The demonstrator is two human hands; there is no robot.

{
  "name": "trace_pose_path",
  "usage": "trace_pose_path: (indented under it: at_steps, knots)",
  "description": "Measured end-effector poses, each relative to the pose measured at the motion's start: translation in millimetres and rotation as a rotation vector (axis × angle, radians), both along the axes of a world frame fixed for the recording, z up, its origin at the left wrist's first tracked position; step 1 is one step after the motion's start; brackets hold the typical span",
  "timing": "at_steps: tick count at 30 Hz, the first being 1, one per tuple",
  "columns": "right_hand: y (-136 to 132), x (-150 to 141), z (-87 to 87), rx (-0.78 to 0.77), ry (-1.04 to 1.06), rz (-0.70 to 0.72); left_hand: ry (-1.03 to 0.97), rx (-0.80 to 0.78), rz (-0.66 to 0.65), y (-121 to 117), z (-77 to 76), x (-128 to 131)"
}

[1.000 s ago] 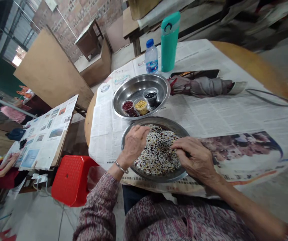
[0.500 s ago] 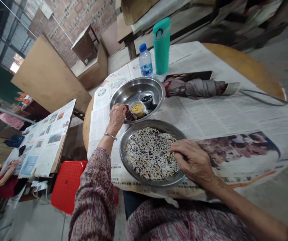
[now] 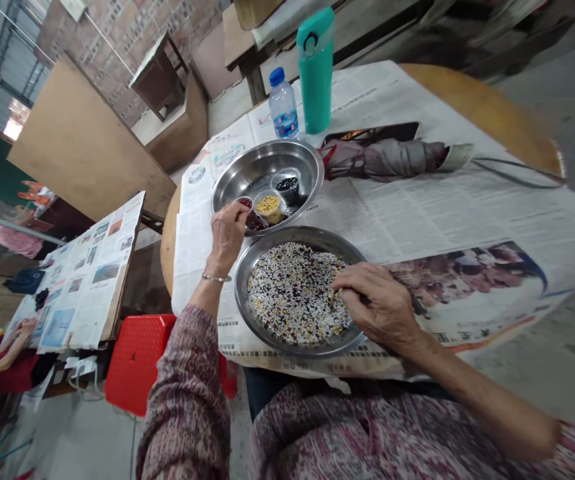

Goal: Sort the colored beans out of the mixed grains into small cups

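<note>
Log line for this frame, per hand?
left hand: at cup of red grains in bowl | right hand: on mixed grains in plate

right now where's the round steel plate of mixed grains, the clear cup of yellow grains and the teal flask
Round steel plate of mixed grains (image 3: 241,300): head view, left rim
Clear cup of yellow grains (image 3: 269,208): head view, the grains
Teal flask (image 3: 316,70): head view, its body
</note>
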State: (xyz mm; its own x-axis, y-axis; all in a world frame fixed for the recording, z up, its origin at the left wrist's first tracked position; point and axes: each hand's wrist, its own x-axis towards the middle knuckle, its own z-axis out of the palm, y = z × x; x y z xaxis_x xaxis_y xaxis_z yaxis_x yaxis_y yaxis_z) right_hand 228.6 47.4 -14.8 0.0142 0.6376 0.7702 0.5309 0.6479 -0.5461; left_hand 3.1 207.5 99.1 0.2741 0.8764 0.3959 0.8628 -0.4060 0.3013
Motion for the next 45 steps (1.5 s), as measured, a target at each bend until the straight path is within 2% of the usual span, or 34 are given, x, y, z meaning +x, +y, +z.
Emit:
trace_pose_path:
  at_steps: [2,4,7,9,11,14,19,22,25,27,29,32,34,37,42,45]
  knots:
    - [0,0,-0.1,-0.003,0.004,-0.003,-0.033,-0.061,-0.094,-36,0.2,1]
    - [0,0,0.0,-0.009,0.015,-0.004,-0.030,-0.213,-0.212,-78,-2.1,1]
    - [0,-1,-0.2,-0.038,0.040,0.002,0.070,-0.418,-0.307,-134,-9.4,-2]
    - [-1,-1,-0.7,-0.053,0.048,0.005,0.158,-0.563,-0.372,-160,-16.4,-3]
    - [-1,-1,-1.7,-0.059,0.045,0.002,0.241,-0.627,-0.380,-173,-25.0,-2]
    - [-1,-1,-3.4,-0.052,0.049,0.003,0.310,-0.574,-0.342,-168,-38.2,6]
    - [-1,-1,-5.3,-0.065,0.044,-0.003,0.220,-0.335,-0.270,-122,-51.5,23]
    - [1,0,-6.2,-0.053,0.038,-0.001,0.137,-0.231,-0.152,-101,-55.3,27]
    - [2,0,-7.4,-0.045,0.032,-0.005,0.172,-0.195,-0.022,-94,-60.7,31]
    - [2,0,-8.3,-0.066,0.041,-0.005,0.199,-0.206,0.021,-95,-65.9,38]
    - [1,0,-8.9,-0.080,0.064,-0.003,0.197,-0.231,-0.021,-98,-71.0,48]
    - [-1,0,-9.2,-0.097,0.108,-0.035,0.164,-0.302,-0.249,-105,-75.0,62]
    - [-2,1,-9.4,-0.123,0.132,-0.069,0.147,-0.348,-0.392,-114,-73.5,66]
    - [-3,1,-10.2,-0.146,0.149,-0.082,0.175,-0.352,-0.512,-133,-66.5,62]
    - [-2,0,-10.9,-0.140,0.155,-0.068,0.328,-0.357,-0.601,-155,-57.6,39]
    - [-2,0,-9.9,-0.123,0.145,-0.057,0.339,-0.348,-0.512,-152,-58.2,22]
